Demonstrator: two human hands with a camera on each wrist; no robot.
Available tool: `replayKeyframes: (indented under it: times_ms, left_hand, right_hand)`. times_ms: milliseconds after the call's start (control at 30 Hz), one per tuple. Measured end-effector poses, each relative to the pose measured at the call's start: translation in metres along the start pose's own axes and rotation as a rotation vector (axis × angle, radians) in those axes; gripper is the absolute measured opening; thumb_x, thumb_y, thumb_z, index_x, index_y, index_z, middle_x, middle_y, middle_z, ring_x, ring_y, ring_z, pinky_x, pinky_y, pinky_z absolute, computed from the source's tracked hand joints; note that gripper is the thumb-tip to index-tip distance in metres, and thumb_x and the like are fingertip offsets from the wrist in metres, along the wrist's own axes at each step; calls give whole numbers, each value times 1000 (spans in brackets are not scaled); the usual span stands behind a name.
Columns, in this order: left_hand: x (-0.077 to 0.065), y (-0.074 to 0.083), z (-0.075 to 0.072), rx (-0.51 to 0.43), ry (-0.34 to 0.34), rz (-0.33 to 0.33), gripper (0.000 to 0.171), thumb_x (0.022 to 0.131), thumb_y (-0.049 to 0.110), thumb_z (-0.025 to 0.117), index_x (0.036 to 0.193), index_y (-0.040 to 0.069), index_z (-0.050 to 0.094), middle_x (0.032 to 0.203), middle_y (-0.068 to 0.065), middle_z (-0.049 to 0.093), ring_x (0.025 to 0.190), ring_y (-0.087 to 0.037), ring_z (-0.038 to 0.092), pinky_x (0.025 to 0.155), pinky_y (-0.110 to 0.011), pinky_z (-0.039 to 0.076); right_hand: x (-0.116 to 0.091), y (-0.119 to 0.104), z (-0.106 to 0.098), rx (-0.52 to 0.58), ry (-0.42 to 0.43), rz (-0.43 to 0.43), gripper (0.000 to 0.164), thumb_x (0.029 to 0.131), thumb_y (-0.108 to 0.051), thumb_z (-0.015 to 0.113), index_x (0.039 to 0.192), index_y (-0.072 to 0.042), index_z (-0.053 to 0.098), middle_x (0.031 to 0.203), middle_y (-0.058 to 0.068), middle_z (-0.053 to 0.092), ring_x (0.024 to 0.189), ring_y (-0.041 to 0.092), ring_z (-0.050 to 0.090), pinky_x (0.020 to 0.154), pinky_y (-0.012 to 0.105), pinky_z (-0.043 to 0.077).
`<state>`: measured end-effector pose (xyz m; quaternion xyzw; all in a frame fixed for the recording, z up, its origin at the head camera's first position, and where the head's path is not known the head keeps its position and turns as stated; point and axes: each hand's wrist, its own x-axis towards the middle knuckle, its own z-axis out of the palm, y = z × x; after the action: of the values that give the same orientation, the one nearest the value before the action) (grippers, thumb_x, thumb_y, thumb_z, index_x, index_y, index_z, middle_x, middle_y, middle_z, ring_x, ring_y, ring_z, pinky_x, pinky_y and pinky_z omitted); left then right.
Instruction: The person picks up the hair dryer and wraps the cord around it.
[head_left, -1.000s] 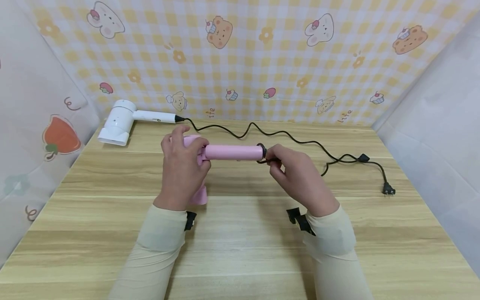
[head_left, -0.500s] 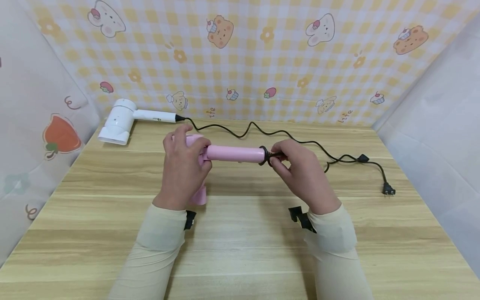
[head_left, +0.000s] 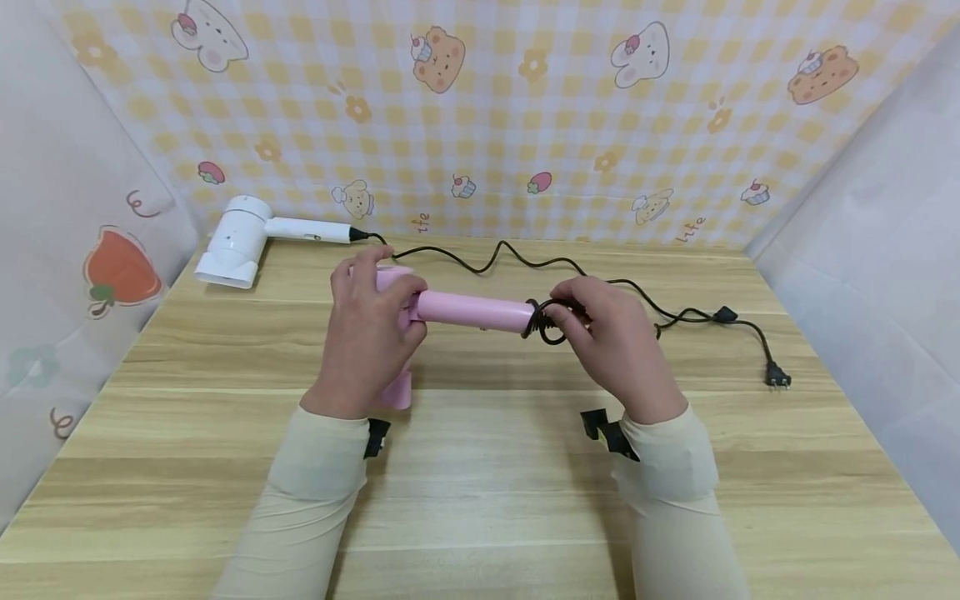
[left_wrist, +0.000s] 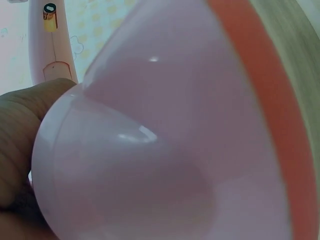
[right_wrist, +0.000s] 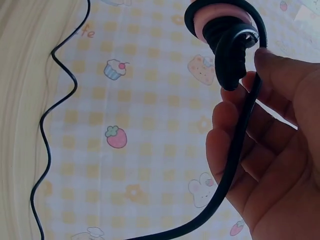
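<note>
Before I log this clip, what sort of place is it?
Probably a small staged filming booth: a yellow-and-white checked backdrop with cartoon prints and plain whitish right-hand side panel border a pale wood-grain tabletop.

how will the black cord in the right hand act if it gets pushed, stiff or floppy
The black cord is probably floppy, since it bends in a smooth curve past the right hand. It may spring loose if let go, as its loops by the end of the pink handle look slack. It is likely light, being so thin beside that handle.
</note>
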<state>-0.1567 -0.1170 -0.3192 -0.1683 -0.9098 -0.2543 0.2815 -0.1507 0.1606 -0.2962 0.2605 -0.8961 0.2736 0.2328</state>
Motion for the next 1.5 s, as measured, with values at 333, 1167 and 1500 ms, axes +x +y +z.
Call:
replayKeyframes:
  times_ms: [333,1167,1500]
  left_hand:
    - [3,-3,-8,-29,39,63,31,69,-1,81,97,9,73,137,-24,45,124,-51,37,98,-59,38]
    - [4,-4,-9,-195,50,132,31,64,2,85,94,9,75,134,-23,49,126,-40,41,105,-56,27]
    - [2,3,-9,-245,93,29,30,64,2,81,92,12,75,138,-19,46,125,-41,38,101,-56,31]
  right_hand:
    - [-2,1,-1,22,28,97,20,90,-18,74,92,-8,56,68,0,52,58,14,45,56,31,36]
    - [-1,11,4,156,-3,-21,8,90,-7,71,93,-12,77,87,-5,71,76,8,60,68,27,46]
    - [-1,11,6,161,6,-59,37,74,21,64,89,-11,75,82,-3,68,70,12,55,64,30,42]
